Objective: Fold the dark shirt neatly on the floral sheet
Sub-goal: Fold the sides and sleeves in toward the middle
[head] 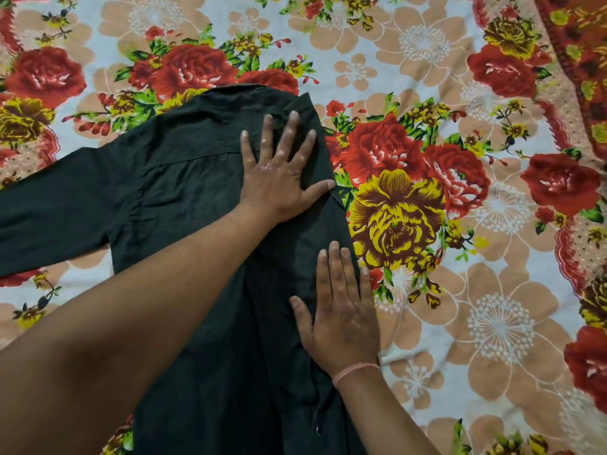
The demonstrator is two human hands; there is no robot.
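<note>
Out toward 9 o'clock the sleeve (56,218) lies spread flat across the sheet (499,316). It has not been brought in, so that side looks like the fold left to make. The shirt (184,178) lies near the middle of the sheet, collar end toward 12 o'clock and hem running toward 6 o'clock under the arms. Its edge toward 3 o'clock is a straight line with no sleeve showing, which suggests that side is folded in. The left hand (279,178) reaches across and presses flat on the upper part of that edge, fingers straight and spread wide, thumb out toward 3 o'clock. It is likely pinning the shoulder so the fold does not slip. At 5 o'clock from it the right hand (341,316), a pink thread (356,369) at its wrist, lies flat along the same edge, fingers straight and close together, probably smoothing the crease. Neither hand grips cloth.
</note>
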